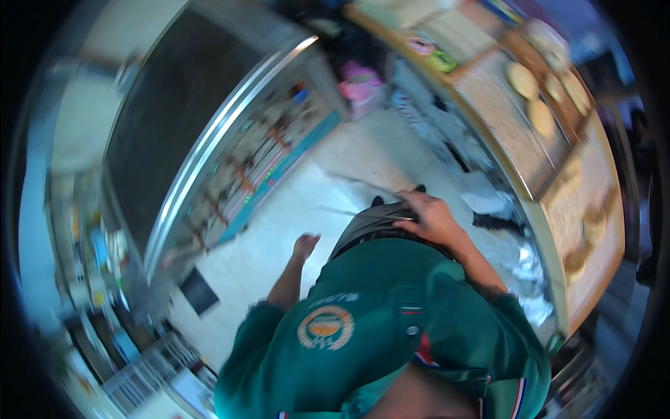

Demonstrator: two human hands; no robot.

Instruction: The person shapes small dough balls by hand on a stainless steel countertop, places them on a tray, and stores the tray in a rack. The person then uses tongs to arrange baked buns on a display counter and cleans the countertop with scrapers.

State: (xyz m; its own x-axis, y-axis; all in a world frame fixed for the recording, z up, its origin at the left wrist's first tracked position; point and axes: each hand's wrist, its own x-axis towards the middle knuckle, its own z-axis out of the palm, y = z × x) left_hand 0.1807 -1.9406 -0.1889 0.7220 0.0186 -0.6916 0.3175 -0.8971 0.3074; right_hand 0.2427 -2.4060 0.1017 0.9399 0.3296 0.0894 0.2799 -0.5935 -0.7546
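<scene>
My right hand [431, 220] is in front of my waist, its fingers closed around a pair of long thin rods [363, 183] that look like tongs. The two rods spread apart toward the left, over the pale floor. Motion blur hides their tips and how they join. My left hand [306, 246] hangs low on the left, away from my body, with its fingers curled in and nothing visible in it. It touches nothing that I can see.
On the right runs a wood-edged worktable [578, 297] with a tray [499, 105] and several flat pale dough or bread pieces [541, 117]. A dark-topped counter [185, 98] with a metal edge stands on the left. A pink bag [361, 87] is on the floor ahead.
</scene>
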